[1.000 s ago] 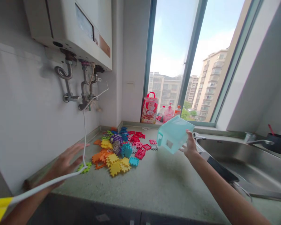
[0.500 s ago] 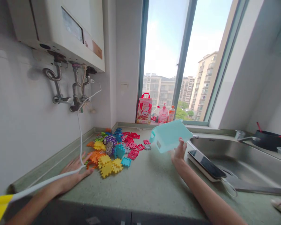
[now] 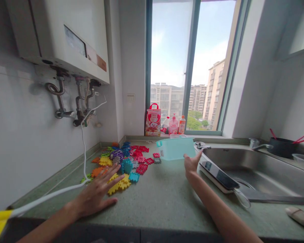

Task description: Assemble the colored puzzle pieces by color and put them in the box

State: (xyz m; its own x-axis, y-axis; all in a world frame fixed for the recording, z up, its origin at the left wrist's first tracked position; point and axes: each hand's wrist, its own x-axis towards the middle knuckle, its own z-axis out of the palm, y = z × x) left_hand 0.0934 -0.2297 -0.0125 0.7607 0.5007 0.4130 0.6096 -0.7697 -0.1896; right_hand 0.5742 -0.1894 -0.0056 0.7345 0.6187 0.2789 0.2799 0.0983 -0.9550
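My left hand [image 3: 96,194] has its fingers spread, palm down, over the near side of the pile of colourful toy building tiles. Its fingertips reach the orange tiles [image 3: 97,171] and yellow tiles [image 3: 121,185], partly covering them. Purple [image 3: 116,154], teal [image 3: 127,166] and red tiles [image 3: 142,168] lie beyond and to the right. My right hand [image 3: 192,163] grips the near right corner of a translucent mint plastic bin [image 3: 176,148], thumb at the front. The bin is roughly level, right of the pile; whether its base touches the counter I cannot tell.
A phone on a white block [image 3: 219,177] lies by the sink [image 3: 258,168]. A white cable [image 3: 84,152] crosses at left below the water heater [image 3: 73,40]. On the windowsill stand a red-handled bag [image 3: 153,121] and several bottles. A dark pot [image 3: 285,146] is at far right.
My left hand has moved right and spread over the tiles. The bin, tilted before, is now lower and more level, slightly further left, with my right hand at its corner.
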